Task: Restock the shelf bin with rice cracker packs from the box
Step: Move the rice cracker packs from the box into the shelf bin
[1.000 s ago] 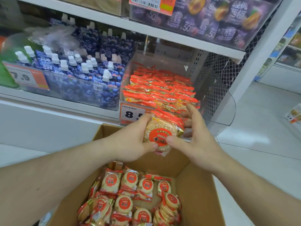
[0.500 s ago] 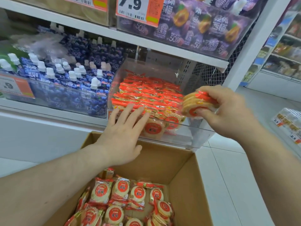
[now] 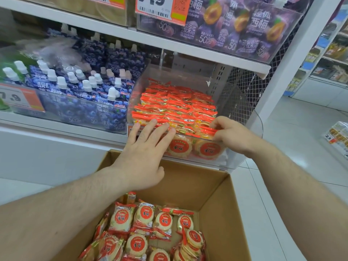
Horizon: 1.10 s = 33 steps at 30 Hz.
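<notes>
A clear plastic shelf bin on the middle shelf holds several rows of upright red-and-clear rice cracker packs. My left hand lies flat with straight fingers against the bin's front left, fingertips on the front packs. At the bin's front right corner my right hand has curled fingers pinching the red top edges of packs in the front row. Below, an open cardboard box holds several loose rice cracker packs with red round labels.
Blue spouted drink pouches fill the bin to the left. Purple jelly bags sit on the shelf above, with an orange price tag. A white upright post and wire mesh stand at the right; tiled floor lies beyond.
A second ago both hands held a pack in front of the bin. My right hand then carried it over the bin and has lowered it into the front right; my left hand stays spread on the front.
</notes>
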### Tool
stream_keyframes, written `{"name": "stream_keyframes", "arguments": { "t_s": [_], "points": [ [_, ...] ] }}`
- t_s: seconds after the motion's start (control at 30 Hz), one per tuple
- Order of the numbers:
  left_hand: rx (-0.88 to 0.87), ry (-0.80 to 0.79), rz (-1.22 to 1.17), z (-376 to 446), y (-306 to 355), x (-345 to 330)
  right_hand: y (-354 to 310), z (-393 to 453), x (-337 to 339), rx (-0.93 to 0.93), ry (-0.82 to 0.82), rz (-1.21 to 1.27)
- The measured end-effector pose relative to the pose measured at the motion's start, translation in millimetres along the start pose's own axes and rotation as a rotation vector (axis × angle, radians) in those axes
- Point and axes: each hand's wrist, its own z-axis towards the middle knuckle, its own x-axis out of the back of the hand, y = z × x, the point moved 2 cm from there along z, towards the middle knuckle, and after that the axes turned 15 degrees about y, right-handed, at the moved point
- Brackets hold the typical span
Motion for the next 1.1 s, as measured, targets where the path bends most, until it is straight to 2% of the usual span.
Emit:
{"name": "stream_keyframes", "arguments": {
  "t_s": [0.1,0.27,0.5,0.7,0.9,1.0,1.1],
  "points": [
    [-0.008,-0.012,-0.001,-1,-2,-1,6,7,-1,-0.061,0.030,0.045],
    [-0.002,-0.009,-0.012,0,-2,-1,6,12,5,-0.133,-0.013,-0.057],
    [0.007,-0.013,-0.016,-1,0,0,-9,14,0,0.009,-0.089,-0.233],
    [0.015,-0.013,0.000,-1,1,-2,-12,17,-8,-0.046,-0.058,-0.260],
    [0.028,-0.025,-0.007,-1,3,-1,-11,18,4,-0.262,-0.079,-0.075],
    [0.045,-0.028,-0.007,0,4,0,-9,28,8,-0.433,-0.049,-0.020],
    [0.052,-0.031,-0.006,0,5,0,-6,35,-7,-0.623,-0.119,0.311]
  ]
}}
